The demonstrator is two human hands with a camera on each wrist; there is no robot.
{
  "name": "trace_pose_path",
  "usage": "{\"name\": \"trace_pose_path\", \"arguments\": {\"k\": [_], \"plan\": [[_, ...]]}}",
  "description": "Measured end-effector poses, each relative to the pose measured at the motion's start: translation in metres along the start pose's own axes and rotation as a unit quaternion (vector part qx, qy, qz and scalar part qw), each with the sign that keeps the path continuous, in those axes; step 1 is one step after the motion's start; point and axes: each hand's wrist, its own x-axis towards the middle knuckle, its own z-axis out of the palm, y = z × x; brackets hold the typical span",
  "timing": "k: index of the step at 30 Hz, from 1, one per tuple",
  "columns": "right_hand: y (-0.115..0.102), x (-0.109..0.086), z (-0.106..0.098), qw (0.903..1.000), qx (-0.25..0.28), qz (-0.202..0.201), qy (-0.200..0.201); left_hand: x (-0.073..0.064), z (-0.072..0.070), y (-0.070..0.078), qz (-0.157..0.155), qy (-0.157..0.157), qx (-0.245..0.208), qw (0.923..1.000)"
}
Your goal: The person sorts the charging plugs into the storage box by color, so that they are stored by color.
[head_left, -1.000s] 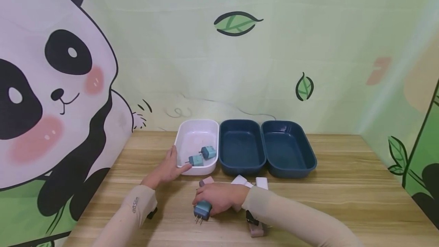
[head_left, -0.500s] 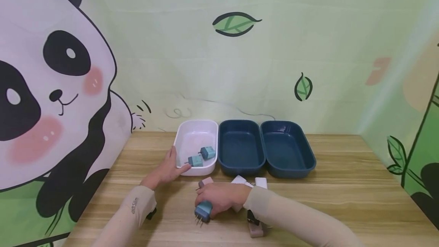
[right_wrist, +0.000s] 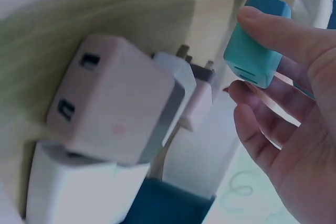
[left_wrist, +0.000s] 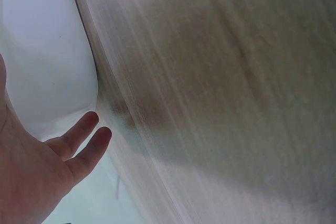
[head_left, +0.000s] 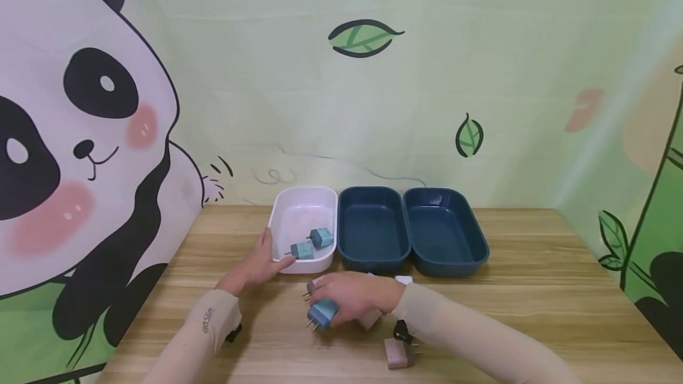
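Observation:
My right hand point(head_left: 352, 295) pinches a teal-and-blue charger plug point(head_left: 323, 313) above the table, prongs pointing down and left in the head view. In the right wrist view the charger point(right_wrist: 252, 45) sits between thumb and fingers, slots facing the camera. My left hand point(head_left: 258, 264) touches the near left corner of the white tray point(head_left: 315, 266), with its thumb along the near rim. Two similar teal chargers point(head_left: 321, 237) lie inside that tray. In the left wrist view, extended fingers point(left_wrist: 92, 153) are beside the tray's outer wall.
Two dark blue trays point(head_left: 373, 230) stand in a row right of the white one. Pink and white chargers lie around and below my right hand, including a pink one point(head_left: 396, 353) near the wrist and a white one point(head_left: 404, 280). A panda-printed backdrop rises behind.
My right hand has lifted slightly and shifted right with the teal charger, which has turned a little. My left hand stays at the white tray.

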Motion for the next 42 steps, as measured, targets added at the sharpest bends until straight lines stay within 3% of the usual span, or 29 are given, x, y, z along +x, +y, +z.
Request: {"name": "trace_pose_path", "arguments": {"k": [10, 23, 31, 42], "plan": [[0.007, -0.017, -0.018, 0.9939, 0.072, 0.083, 0.009, -0.002, -0.002, 0.001, -0.003, 0.000, -0.005, 1.0000], [0.026, -0.026, -0.030, 0.9840, 0.111, 0.121, 0.070, -0.001, -0.002, -0.001, 0.000, 0.002, 0.005, 1.0000], [0.041, -0.027, -0.039, 0.9796, 0.099, 0.147, 0.095, -0.001, -0.002, -0.001, 0.004, 0.003, 0.006, 1.0000], [0.062, -0.011, -0.043, 0.9694, 0.091, 0.193, 0.122, 0.001, 0.000, -0.001, 0.005, 0.002, 0.004, 1.0000]]}}
